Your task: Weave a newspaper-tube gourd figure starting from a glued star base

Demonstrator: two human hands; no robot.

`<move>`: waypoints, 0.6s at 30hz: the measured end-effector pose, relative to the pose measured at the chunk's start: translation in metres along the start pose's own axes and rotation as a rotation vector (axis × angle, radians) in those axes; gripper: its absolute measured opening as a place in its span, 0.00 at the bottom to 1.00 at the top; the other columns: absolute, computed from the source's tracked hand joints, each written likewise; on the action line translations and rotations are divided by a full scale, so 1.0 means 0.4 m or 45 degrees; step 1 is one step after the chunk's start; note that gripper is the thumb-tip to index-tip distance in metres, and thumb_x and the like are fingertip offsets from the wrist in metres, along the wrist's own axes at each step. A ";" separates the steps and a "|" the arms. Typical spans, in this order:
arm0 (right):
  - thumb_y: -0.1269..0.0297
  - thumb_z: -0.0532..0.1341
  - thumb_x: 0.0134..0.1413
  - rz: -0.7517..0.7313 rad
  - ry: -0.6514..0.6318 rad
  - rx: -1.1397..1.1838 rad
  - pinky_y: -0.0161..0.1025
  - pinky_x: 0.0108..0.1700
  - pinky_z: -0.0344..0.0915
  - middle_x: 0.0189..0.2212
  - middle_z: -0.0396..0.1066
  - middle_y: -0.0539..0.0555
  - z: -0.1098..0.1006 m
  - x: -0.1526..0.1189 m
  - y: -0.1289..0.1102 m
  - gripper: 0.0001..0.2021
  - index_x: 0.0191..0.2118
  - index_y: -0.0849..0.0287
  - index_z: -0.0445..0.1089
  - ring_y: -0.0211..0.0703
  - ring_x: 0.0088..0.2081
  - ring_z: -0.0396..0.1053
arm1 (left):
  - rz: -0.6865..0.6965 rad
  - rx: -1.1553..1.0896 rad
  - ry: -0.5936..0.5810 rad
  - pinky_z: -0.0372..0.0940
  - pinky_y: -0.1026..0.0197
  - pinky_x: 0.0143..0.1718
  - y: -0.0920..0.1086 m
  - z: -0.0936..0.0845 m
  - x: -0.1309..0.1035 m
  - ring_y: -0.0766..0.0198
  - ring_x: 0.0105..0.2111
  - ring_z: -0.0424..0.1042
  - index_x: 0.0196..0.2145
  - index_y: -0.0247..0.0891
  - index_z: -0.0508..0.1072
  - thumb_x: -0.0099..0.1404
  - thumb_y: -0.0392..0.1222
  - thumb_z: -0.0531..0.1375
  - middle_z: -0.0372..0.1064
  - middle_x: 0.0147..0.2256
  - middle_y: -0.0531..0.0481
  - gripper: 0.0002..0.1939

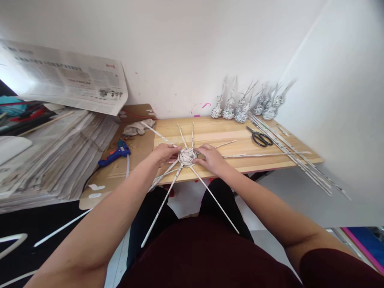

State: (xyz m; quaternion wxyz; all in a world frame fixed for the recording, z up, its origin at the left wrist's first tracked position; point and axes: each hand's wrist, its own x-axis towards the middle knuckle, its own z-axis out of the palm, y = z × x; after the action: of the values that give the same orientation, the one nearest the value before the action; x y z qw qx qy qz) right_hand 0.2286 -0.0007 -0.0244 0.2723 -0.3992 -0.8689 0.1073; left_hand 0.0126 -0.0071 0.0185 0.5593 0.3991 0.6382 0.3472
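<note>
Near the front edge of the pale wooden table point(210, 130), a small round woven disc of black-and-white printed newspaper point(187, 157) sits between two bare hands. Thin, stiff spokes of tightly rolled newspaper point(215, 200) fan out from it, and two of the longest reach past the edge, over the person's lap. The left hand point(166, 154) is closed on the disc's left rim, fingers curled at the base of the spokes; the right hand point(209, 159) pinches the right rim, thumb and forefinger against the weave. Whether either also grips a loose strand is hidden by the fingers. A long, pale paper strip point(255, 154) lies out to the right from under the right hand.

Judging by the tight centre and the long bare spokes, the step in hand looks like an early round of weaving, or firming up that weave. The next move seems to call for the left hand to steady the disc while the right guides a strand over and under the neighbouring spoke, pulled snug without creasing it. Black-handled scissors point(262, 139) lie apart to the right, touched by neither hand
</note>
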 end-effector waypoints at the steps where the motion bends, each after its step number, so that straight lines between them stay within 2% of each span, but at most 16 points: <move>1: 0.53 0.66 0.53 -0.010 0.012 -0.001 0.44 0.51 0.64 0.43 0.70 0.62 0.002 -0.001 0.000 0.24 0.52 0.63 0.72 0.51 0.46 0.67 | -0.001 0.051 -0.002 0.66 0.64 0.30 0.002 0.003 0.008 0.67 0.23 0.70 0.25 0.33 0.73 0.46 0.47 0.73 0.73 0.23 0.50 0.17; 6: 0.53 0.65 0.54 -0.016 0.039 -0.011 0.44 0.49 0.65 0.43 0.70 0.61 0.008 -0.009 0.001 0.23 0.52 0.62 0.72 0.51 0.46 0.67 | 0.133 0.430 0.128 0.64 0.64 0.28 -0.003 0.018 0.045 0.67 0.21 0.67 0.23 0.34 0.73 0.51 0.41 0.70 0.67 0.18 0.53 0.10; 10: 0.53 0.65 0.55 -0.019 0.057 -0.010 0.44 0.49 0.65 0.42 0.70 0.60 0.010 -0.012 0.003 0.22 0.51 0.62 0.72 0.50 0.46 0.67 | 0.271 0.769 0.215 0.62 0.65 0.28 -0.007 0.019 0.055 0.63 0.24 0.71 0.23 0.36 0.75 0.52 0.42 0.69 0.67 0.17 0.52 0.09; 12: 0.53 0.65 0.55 -0.026 0.058 -0.012 0.44 0.49 0.65 0.42 0.70 0.60 0.010 -0.012 0.003 0.23 0.51 0.62 0.72 0.50 0.46 0.67 | 0.235 0.679 0.175 0.62 0.65 0.29 -0.004 0.016 0.055 0.64 0.25 0.71 0.24 0.36 0.75 0.51 0.43 0.70 0.68 0.19 0.52 0.10; 16: 0.53 0.65 0.55 -0.036 0.049 -0.033 0.44 0.48 0.66 0.42 0.70 0.60 0.009 -0.012 0.003 0.23 0.52 0.63 0.72 0.50 0.45 0.67 | 0.037 0.293 -0.007 0.66 0.65 0.29 0.014 0.012 0.060 0.68 0.22 0.68 0.25 0.34 0.73 0.51 0.46 0.71 0.70 0.21 0.52 0.14; 18: 0.53 0.64 0.56 -0.044 0.051 -0.046 0.44 0.48 0.66 0.42 0.70 0.60 0.010 -0.012 0.004 0.23 0.52 0.62 0.72 0.50 0.45 0.67 | -0.004 0.259 -0.028 0.66 0.64 0.27 0.026 0.016 0.064 0.69 0.20 0.67 0.25 0.34 0.72 0.53 0.47 0.70 0.69 0.20 0.52 0.14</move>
State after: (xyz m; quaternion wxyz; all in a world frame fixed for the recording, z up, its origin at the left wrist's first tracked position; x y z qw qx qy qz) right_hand 0.2300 -0.0031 -0.0302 0.2841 -0.3910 -0.8719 0.0786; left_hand 0.0189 0.0204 0.0157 0.5234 0.4565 0.6647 0.2755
